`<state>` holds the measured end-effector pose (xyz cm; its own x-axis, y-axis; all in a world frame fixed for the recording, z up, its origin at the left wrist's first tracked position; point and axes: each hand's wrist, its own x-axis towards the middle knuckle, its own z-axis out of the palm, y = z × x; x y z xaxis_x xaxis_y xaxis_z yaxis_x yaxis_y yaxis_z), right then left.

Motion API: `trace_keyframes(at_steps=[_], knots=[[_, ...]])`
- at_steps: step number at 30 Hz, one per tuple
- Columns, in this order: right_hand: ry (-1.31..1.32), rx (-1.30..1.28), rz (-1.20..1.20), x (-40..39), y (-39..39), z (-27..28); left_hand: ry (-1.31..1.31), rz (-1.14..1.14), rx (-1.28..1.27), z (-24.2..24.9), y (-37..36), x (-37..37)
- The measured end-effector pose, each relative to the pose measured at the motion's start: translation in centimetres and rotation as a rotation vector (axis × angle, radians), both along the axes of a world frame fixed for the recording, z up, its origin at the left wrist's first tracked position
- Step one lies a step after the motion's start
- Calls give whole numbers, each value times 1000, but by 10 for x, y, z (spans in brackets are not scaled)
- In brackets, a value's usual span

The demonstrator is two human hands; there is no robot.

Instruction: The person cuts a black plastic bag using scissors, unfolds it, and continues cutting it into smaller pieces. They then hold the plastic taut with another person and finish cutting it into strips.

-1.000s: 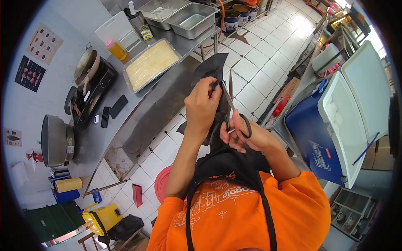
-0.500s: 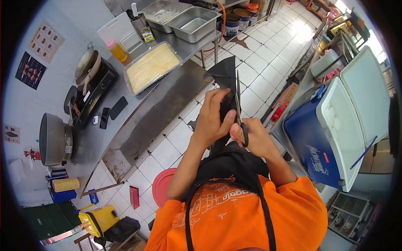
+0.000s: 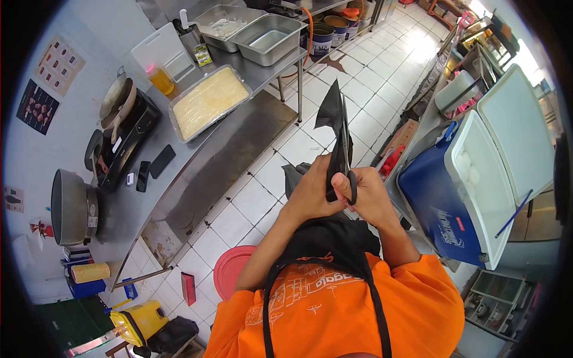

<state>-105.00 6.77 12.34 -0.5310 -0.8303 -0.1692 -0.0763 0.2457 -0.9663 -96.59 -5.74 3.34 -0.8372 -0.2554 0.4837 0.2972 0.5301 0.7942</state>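
Note:
A piece of thin black sheet material [image 3: 328, 110], perhaps plastic, is held out in front of my body. My left hand [image 3: 310, 190] is closed on it, the fingers partly hidden behind the folds. In my right hand [image 3: 371, 194] is a pair of scissors [image 3: 353, 186], with the thumb near the black handle. The blades point away from me and lie along the right edge of the sheet; whether they are parted is hard to make out. More black material hangs below and left of my left hand.
On the left, a steel counter [image 3: 194, 146] bears a tray of pale food [image 3: 212, 102], a stove [image 3: 134, 131], phones [image 3: 162, 161] and steel pans [image 3: 271, 42]. To my right stands a blue cooler [image 3: 439, 197] with its lid up. A red stool [image 3: 230, 271] is on the tiled floor.
My left hand has moved down the black sheet, close to my right hand. The sheet's far end now stands narrower and further right beside the blades. The view has shifted slightly.

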Motion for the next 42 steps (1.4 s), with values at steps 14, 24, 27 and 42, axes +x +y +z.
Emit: trace_keyframes(at_steps=[14,24,27,42], knots=[[-63,22,-103,-21,16,-18,13,282,-277,-55,8,-7],[-106,-79,-442,-68,16,-16,-72,239,45,-80,31,12],[3,-10,-519,-64,16,-21,-130,367,226,-58,13,6],[-199,-413,-288,-77,-58,-95,-196,413,76,-40,-29,28]])
